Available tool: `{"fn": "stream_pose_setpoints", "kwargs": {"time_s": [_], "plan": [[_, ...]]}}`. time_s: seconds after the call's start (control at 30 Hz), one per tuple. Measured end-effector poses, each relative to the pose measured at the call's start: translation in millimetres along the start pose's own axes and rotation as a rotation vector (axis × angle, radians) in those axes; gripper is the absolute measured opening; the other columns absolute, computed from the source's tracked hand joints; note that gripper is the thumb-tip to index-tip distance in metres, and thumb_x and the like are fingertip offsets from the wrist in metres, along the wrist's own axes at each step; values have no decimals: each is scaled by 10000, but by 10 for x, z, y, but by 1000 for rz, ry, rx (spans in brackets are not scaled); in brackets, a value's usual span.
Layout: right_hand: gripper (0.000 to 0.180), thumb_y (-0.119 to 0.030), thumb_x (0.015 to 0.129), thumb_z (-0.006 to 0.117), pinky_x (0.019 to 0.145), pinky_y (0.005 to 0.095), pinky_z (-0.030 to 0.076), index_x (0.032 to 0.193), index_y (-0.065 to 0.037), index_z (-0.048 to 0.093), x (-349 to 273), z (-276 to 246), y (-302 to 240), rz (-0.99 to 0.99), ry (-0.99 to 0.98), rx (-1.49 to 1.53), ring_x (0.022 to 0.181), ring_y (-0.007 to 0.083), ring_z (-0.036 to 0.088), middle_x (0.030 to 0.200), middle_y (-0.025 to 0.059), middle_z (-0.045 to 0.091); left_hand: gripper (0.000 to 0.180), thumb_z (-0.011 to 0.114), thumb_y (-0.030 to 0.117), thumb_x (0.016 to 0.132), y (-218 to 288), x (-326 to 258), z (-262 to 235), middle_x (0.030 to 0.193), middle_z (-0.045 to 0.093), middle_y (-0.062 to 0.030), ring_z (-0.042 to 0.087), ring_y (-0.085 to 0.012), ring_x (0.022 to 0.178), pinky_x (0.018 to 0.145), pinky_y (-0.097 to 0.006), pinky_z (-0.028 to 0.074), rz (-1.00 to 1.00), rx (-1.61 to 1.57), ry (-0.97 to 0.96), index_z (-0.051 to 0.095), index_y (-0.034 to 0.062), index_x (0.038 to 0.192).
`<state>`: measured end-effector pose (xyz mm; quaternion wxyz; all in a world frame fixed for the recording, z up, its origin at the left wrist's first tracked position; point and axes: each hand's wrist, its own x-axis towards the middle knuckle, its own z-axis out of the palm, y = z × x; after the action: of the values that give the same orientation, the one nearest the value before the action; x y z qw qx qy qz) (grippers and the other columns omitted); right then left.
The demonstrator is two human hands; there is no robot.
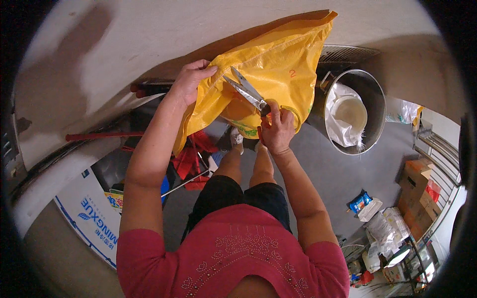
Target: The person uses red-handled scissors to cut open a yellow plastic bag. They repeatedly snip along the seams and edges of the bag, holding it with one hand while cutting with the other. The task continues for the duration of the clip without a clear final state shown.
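A yellow woven plastic sack (278, 69) stands in front of me, its upper corner reaching far right toward the wall. My left hand (188, 83) is closed on the sack's left edge, pinching it between thumb and fingers. My right hand (278, 128) grips a pair of scissors (248, 93) by the handles. Their metal blades are spread and point up and left, lying over the sack's face a little below my left fingertips. Whether the blades touch the plastic I cannot tell. The sack's lower part is partly hidden behind my right hand.
Right of the sack stands a tall metal bin (381, 107) holding a white bag and a pale bowl (349, 113). A pale wall (149, 39) rises ahead. Cardboard boxes (415, 191) and packages lie far right. A white printed panel (92, 213) and red folded items (186, 166) are left.
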<state>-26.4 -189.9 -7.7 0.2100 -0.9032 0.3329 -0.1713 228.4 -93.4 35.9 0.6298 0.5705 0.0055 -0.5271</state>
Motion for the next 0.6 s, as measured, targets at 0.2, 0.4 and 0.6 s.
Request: {"fn": "stream_pose_setpoints", "kwargs": {"time_s": [0.2, 0.4, 0.6], "plan": [[541, -152, 636, 718, 637, 399, 438, 1144, -188, 537, 4, 49, -32, 29, -14, -13, 799, 291, 501, 868, 110, 465, 65, 605, 54, 829, -2, -4, 33, 847, 598, -35, 596, -145, 793, 743, -280, 491, -1, -37, 24, 584, 40, 890], [536, -158, 650, 725, 624, 393, 440, 1150, -189, 536, 10, 231, -103, 64, 7, 105, 773, 289, 509, 844, 108, 476, 78, 596, 36, 827, -187, 98, -44, 853, 597, -44, 589, -155, 783, 735, -287, 484, -44, -142, 48, 585, 36, 904], [576, -153, 617, 784, 626, 361, 470, 1144, -119, 555, -111, 335, -272, 237, -126, 505, 724, 265, 559, 810, 102, 526, 83, 564, 20, 840, -218, 138, 2, 882, 597, -57, 593, -170, 811, 751, -307, 488, -35, -195, 15, 574, 31, 921]]}}
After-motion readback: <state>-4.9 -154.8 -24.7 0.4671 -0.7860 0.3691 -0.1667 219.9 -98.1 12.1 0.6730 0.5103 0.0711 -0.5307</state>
